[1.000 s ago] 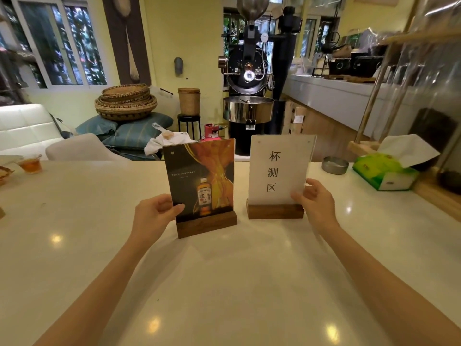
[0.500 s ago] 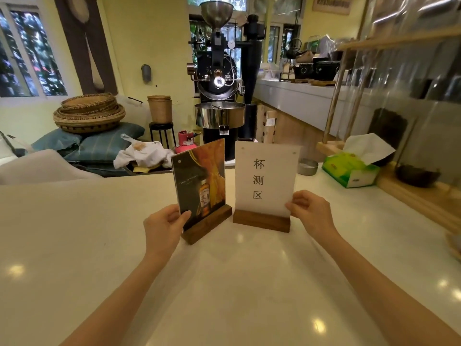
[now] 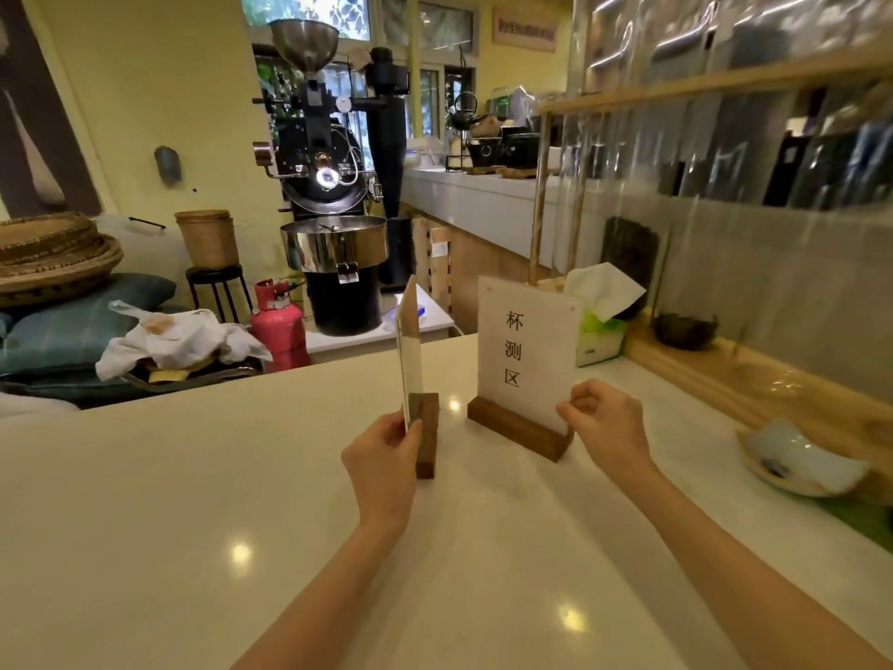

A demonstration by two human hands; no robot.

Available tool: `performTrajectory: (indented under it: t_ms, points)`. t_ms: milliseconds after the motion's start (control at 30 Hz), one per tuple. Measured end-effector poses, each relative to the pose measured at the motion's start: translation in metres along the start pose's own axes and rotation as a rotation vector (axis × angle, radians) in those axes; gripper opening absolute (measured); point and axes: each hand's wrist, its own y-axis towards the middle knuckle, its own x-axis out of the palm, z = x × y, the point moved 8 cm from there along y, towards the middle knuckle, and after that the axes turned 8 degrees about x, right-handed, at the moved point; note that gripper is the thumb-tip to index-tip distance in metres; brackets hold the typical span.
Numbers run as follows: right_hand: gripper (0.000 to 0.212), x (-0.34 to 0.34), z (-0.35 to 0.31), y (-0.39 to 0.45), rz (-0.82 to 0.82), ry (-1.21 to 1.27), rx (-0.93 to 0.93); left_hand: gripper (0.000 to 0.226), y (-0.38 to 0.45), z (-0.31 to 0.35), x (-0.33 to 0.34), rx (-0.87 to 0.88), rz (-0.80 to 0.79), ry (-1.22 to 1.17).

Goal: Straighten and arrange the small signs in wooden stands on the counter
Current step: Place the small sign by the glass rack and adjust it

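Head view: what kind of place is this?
Probably a café or coffee roastery. A large coffee roaster with a hopper and a steel cooling tray stands behind the white counter, and a back counter holds kettles and other gear. The white sign on the counter reads 杯测区, a cupping area.

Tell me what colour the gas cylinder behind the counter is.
Pinkish red; the gas cylinder shows in the head view, on the floor left of the roaster.

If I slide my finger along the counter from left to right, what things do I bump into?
Left hand → edge-on clear sign in a small wooden stand → white sign with black characters in a wooden stand → right hand → pale blue dish near the counter's right edge.
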Motion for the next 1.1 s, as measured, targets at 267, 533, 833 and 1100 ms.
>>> performTrajectory:
  t_ms: [267, 533, 833, 1100]
  points:
    - [0.009, -0.044, 0.026, 0.035, 0.033, -0.168, -0.013, 0.005, -0.013, 0.021, 0.103, -0.088, -0.061, -0.114]
    - [0.014, -0.086, 0.058, 0.063, 0.038, -0.161, 0.158, 0.014, -0.027, 0.055, 0.192, -0.114, -0.141, -0.202]
    - [0.014, -0.12, 0.08, 0.076, 0.11, -0.125, 0.232, 0.041, -0.049, 0.091, 0.254, -0.112, -0.215, -0.2]
    - [0.011, -0.139, 0.09, 0.092, 0.111, -0.148, 0.192, 0.042, -0.048, 0.1, 0.289, -0.092, -0.213, -0.193]
